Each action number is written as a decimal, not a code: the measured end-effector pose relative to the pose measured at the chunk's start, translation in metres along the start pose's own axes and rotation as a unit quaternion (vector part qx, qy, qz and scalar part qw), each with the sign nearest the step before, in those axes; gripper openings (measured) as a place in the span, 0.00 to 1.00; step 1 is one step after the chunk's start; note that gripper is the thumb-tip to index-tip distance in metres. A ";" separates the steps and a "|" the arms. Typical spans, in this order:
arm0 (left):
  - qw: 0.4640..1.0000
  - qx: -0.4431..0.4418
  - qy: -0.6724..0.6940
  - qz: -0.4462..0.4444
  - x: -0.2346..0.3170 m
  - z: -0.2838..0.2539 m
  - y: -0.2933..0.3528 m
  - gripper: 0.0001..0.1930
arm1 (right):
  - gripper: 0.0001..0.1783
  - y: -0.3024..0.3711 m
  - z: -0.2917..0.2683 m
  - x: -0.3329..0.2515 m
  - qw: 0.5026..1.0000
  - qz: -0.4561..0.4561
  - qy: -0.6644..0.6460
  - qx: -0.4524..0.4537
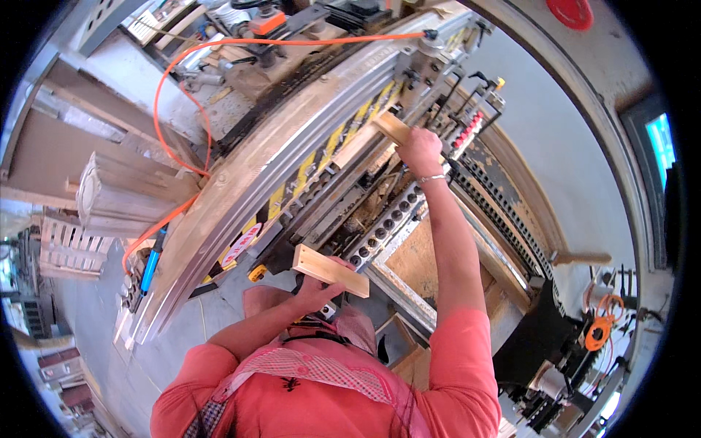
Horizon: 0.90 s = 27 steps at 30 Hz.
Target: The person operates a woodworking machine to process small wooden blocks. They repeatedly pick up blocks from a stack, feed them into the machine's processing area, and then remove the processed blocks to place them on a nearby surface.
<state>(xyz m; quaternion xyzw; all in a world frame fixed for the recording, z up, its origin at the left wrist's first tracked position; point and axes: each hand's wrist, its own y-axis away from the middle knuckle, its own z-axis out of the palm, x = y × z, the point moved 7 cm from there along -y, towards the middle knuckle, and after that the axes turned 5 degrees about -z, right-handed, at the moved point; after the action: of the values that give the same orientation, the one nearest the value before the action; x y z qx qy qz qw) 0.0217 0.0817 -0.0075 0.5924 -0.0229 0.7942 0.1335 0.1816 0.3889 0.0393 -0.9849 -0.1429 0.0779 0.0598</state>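
My left hand (315, 293) is closed around a short pale wooden block (325, 267), held low in front of my body at the machine's near edge. Farther out, over the woodworking machine, my right hand (420, 152) grips the end of another wooden block (392, 126); the fingertips are partly hidden by the hand itself. Just left of that block, a pale wooden piece (356, 147) lies on the machine beside the yellow-and-black striped strip (321, 162). My right forearm reaches across a row of dark round fittings (387, 225) on a metal bar.
A long curved-looking metal rail (266, 153) runs along the machine's left side. An orange hose (156, 109) loops over it, and a blue tool (151, 269) hangs at its near end. Red knobs (467, 130) stand beyond my right hand. At far right is a lit screen (659, 150).
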 end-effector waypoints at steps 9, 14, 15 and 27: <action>0.998 -0.013 -0.055 0.029 0.017 0.006 -0.003 0.17 | 0.16 0.004 -0.013 -0.009 1.000 0.006 0.010 -0.025; 0.999 -0.013 -0.034 0.005 0.009 0.004 -0.001 0.18 | 0.16 0.002 -0.011 -0.009 1.000 -0.007 0.008 -0.003; 0.999 -0.017 -0.042 0.010 0.004 0.003 -0.001 0.18 | 0.16 0.002 -0.009 -0.008 1.000 -0.018 0.005 0.006; 0.989 0.030 -0.132 0.061 0.013 -0.003 0.001 0.17 | 0.24 -0.006 0.006 -0.013 0.992 -0.076 0.089 -0.056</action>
<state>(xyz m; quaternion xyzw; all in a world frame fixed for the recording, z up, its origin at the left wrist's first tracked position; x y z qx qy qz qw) 0.0150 0.0836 0.0042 0.6930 -0.0525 0.7163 0.0624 0.1672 0.3911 0.0363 -0.9759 -0.2156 -0.0228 0.0229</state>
